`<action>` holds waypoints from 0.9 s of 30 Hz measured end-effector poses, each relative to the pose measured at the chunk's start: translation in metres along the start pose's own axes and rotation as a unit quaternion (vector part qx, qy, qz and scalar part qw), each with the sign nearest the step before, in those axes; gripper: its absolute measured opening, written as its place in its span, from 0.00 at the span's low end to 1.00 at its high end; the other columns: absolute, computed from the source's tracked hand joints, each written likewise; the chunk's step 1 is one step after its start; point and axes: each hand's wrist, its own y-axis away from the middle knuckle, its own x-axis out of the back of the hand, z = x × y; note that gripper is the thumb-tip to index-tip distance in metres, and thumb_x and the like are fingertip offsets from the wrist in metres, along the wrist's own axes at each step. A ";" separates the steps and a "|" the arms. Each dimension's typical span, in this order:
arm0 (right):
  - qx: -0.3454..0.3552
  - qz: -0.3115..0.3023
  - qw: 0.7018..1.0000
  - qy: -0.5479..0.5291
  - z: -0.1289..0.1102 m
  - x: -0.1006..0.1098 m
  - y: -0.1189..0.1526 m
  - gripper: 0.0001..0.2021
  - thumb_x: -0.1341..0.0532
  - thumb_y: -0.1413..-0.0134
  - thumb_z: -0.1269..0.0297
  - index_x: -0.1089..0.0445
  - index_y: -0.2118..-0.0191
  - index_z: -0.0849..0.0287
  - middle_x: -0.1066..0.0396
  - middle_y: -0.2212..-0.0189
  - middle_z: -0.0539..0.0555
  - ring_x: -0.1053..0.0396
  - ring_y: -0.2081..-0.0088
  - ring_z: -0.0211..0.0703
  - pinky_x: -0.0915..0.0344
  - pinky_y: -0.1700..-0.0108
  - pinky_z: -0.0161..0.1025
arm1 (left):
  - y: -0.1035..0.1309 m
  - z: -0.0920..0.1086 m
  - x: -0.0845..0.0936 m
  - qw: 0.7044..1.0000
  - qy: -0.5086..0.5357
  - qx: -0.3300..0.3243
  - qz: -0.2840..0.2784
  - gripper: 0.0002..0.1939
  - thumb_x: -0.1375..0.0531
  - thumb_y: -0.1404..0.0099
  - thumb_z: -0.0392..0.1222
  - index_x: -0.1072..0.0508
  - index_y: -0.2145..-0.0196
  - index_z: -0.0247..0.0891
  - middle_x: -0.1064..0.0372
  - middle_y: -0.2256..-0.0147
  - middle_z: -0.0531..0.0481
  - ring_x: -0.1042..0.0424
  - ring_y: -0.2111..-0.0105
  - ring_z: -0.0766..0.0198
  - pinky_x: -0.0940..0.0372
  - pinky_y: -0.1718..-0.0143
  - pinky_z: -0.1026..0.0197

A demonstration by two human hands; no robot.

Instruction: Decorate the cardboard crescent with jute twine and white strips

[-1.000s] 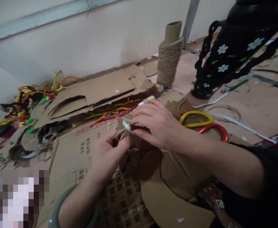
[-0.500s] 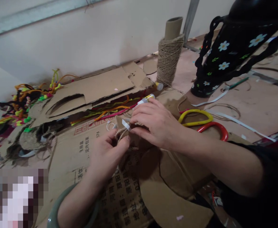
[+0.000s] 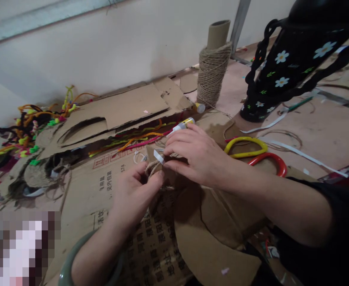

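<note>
Twine (image 3: pixel 152 167), lying between the hands and pinched by the left hand (image 3: pixel 134 186) against a small cardboard piece (image 3: pixel 172 175), could slip loose should that pinch slacken or the right hand (image 3: pixel 197 154), fingers narrowed at a white strip (image 3: pixel 158 156) (exact hold indeterminable), tug.

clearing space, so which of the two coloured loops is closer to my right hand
The yellow loop: its left end comes close to your right hand, while the red loop lies farther right.
</note>
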 end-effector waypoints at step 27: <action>0.095 0.043 0.987 0.125 -0.007 -0.005 0.003 0.10 0.48 0.43 0.69 0.30 0.71 0.61 0.30 0.70 0.55 0.37 0.66 0.43 0.42 0.61 0.41 | 0.002 0.007 -0.002 1.000 0.008 0.002 0.030 0.04 0.39 0.48 0.39 0.30 0.78 0.38 0.36 0.81 0.55 0.37 0.79 0.67 0.41 0.78 0.65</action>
